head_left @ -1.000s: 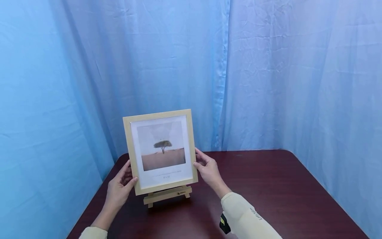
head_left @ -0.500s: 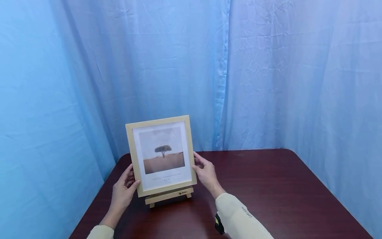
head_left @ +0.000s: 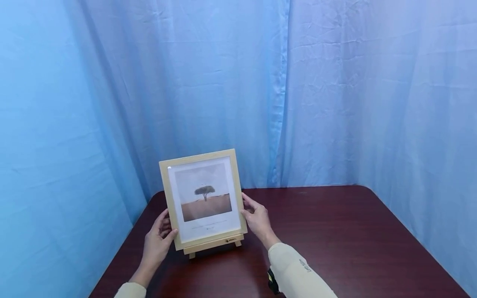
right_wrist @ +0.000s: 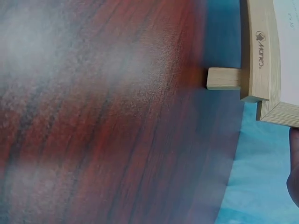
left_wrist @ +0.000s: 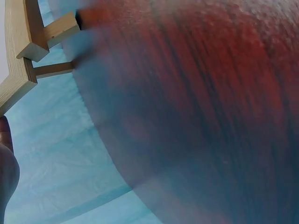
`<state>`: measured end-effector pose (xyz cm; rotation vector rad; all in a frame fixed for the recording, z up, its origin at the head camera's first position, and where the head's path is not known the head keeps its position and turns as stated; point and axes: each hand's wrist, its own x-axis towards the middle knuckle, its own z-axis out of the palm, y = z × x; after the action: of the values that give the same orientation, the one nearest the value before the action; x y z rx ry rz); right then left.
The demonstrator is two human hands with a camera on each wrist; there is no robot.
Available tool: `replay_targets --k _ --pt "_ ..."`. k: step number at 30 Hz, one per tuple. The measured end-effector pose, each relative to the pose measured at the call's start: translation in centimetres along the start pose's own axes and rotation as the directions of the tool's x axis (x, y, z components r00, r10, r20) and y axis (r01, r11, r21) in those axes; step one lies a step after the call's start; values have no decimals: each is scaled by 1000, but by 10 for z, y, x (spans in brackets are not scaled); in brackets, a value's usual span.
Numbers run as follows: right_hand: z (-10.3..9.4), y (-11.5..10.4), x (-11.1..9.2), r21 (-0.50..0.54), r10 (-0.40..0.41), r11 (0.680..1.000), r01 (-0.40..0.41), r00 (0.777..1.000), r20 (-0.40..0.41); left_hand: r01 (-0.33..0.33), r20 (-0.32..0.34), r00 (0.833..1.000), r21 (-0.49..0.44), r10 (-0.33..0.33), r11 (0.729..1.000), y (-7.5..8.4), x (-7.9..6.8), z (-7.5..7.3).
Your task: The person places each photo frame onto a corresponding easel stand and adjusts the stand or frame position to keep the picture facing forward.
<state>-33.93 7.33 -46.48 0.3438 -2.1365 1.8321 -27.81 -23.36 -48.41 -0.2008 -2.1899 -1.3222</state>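
A light wood picture frame (head_left: 169, 198) with a tree print stands upright, leaning slightly back, its lower edge at the ledge of a small wooden easel (head_left: 213, 244). My left hand (head_left: 157, 244) grips the frame's lower left side, thumb in front and fingers behind. On the opposite side my right hand (head_left: 258, 219) holds the lower right edge the same way. In the right wrist view the easel's ledge (right_wrist: 259, 51), with a printed logo, lies in front of the frame's bottom corner. The left wrist view shows an easel leg (left_wrist: 63, 30) on the tabletop. The fingers behind the frame are hidden.
The dark red wooden table (head_left: 335, 240) has rounded far corners. Pale blue curtains (head_left: 208, 74) hang behind it and along both sides. A black strap with a yellow mark (head_left: 273, 281) shows beneath the right sleeve.
Both hands have lowered the picture frame, so its bottom edge now meets the easel's ledge. Earlier a gap showed between them. The view has shifted slightly.
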Motion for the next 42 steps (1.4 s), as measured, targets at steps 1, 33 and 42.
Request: replay_targets --k 1,33,42 --pt "0 1 0 -5 3 1000 -3 1000 2 6 5 1000 3 -6 1000 0 0 0" --pt "-5 1 -4 -102 41 994 -37 999 34 69 80 994 25 -71 997 -4 3 2" --pt "-5 -1 -9 -103 42 994 -39 999 22 79 97 992 34 -82 996 -4 5 2"
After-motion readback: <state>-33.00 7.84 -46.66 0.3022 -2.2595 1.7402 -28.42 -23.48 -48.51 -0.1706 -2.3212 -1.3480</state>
